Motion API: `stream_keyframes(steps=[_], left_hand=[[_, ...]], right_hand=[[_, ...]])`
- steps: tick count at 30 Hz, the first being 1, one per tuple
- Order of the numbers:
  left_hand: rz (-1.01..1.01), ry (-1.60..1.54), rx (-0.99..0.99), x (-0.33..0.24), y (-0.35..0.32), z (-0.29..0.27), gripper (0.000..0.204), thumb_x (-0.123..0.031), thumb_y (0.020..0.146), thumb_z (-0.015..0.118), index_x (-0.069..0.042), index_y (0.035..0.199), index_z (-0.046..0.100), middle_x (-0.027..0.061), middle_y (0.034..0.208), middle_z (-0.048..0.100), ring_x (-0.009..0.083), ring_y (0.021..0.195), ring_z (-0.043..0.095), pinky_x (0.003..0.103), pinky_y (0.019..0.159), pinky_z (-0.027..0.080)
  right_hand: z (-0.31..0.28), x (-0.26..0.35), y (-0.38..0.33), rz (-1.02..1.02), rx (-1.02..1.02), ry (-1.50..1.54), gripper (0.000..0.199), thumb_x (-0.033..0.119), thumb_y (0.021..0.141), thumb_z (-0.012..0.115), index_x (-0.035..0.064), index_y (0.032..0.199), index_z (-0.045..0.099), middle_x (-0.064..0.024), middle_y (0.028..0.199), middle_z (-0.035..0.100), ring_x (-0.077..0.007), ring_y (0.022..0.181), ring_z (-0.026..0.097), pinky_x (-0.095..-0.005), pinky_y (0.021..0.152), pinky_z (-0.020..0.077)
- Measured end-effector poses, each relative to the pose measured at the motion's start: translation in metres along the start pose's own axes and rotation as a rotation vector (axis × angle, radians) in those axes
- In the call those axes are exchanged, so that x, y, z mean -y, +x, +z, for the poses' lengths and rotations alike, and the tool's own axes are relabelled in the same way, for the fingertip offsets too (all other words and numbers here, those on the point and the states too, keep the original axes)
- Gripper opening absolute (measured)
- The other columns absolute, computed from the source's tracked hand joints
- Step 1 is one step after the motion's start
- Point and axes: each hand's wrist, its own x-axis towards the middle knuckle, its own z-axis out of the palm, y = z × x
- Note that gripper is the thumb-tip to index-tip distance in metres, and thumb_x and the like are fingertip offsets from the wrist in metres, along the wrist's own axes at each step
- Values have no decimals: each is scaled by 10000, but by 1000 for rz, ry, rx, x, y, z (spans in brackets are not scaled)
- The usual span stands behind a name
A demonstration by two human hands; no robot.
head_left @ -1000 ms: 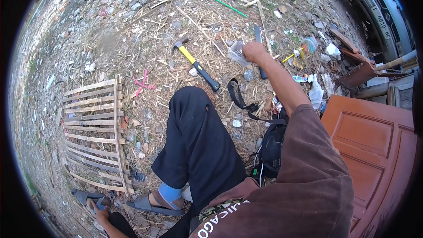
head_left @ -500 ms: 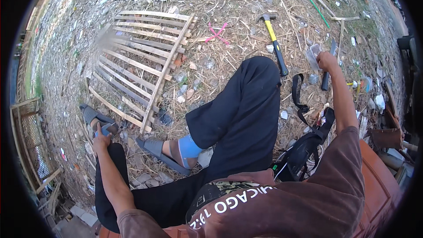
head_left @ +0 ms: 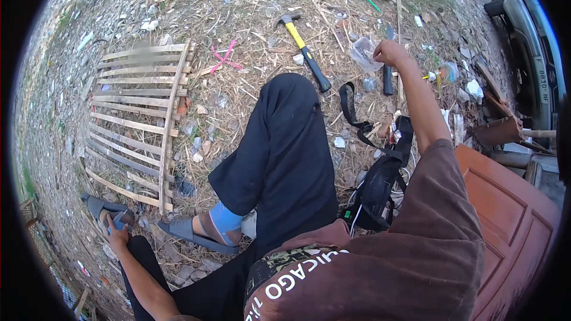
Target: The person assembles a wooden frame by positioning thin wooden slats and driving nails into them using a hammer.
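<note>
The view has swung since half a second ago, so the grey vehicle (head_left: 526, 30), then barely in sight, now shows well to the right of the right hand (head_left: 391, 53). Below that hand, past the brown sleeve, the reddish-brown panelled door (head_left: 493, 202) also shows more of its face. The raised leg in black trousers (head_left: 288, 154) stands between the two hands, and the flat frame of pale wooden slats (head_left: 134, 123) lies well to the right hand's left, above the left hand (head_left: 118, 236). That left hand remains down at the sandalled foot; I cannot tell whether its fingers hold anything. Beneath the right forearm lies the black fabric bag (head_left: 376, 193), its strap trailing toward the hand. The hammer with a yellow and black handle (head_left: 306, 56) lies to the right hand's left, while the long knife with a black handle (head_left: 388, 81) passes partly beneath the hand. The clear plastic container (head_left: 364, 56) is just left of the right hand, as before; the fingers are curled narrow at its rim, though whether they pinch it cannot be told. The pink ribbon cross (head_left: 225, 59) lies farther left, beyond the hammer.
</note>
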Motion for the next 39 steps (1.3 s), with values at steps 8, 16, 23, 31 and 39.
stream_keyframes(steps=[8, 16, 23, 31, 39], left_hand=[[80, 38, -67, -1, 8, -1, 1000, -416, 861, 707, -449, 1567, -1, 311, 1240, 623, 497, 1105, 616, 558, 958, 479], [55, 66, -6, -10, -1, -13, 993, -425, 858, 705, -425, 1575, 18, 301, 1281, 604, 479, 1157, 594, 544, 997, 464], [17, 88, 56, -38, -31, -44, 999, -394, 851, 720, -391, 1583, 41, 280, 1344, 567, 468, 1203, 571, 531, 1021, 451], [16, 105, 21, -25, -24, -33, 974, -419, 872, 711, -443, 1570, 33, 290, 1278, 610, 464, 1172, 594, 540, 999, 465], [23, 86, -32, -3, -8, -14, 968, -436, 877, 691, -431, 1575, 21, 318, 1260, 609, 487, 1137, 606, 545, 992, 467]], right_hand=[[6, 2, -5, 94, -3, -43, 194, 247, 743, 772, 234, 935, 797, -70, 1011, 750, -265, 961, 712, -399, 832, 577], [3, 23, -7, 124, 157, 8, 350, 257, 742, 769, 98, 1054, 756, -143, 1137, 719, -301, 1075, 689, -438, 918, 557], [4, 32, -2, 245, 225, 1, 411, 176, 758, 693, 39, 1145, 713, -162, 1218, 690, -320, 1123, 671, -425, 945, 544], [3, 45, -2, 356, 191, 57, 423, 174, 758, 679, 39, 1159, 706, -150, 1261, 673, -329, 1156, 655, -448, 954, 533], [28, 14, 27, 363, 152, 274, 425, 265, 644, 822, 31, 995, 767, -155, 1102, 734, -297, 1015, 713, -398, 867, 563]])
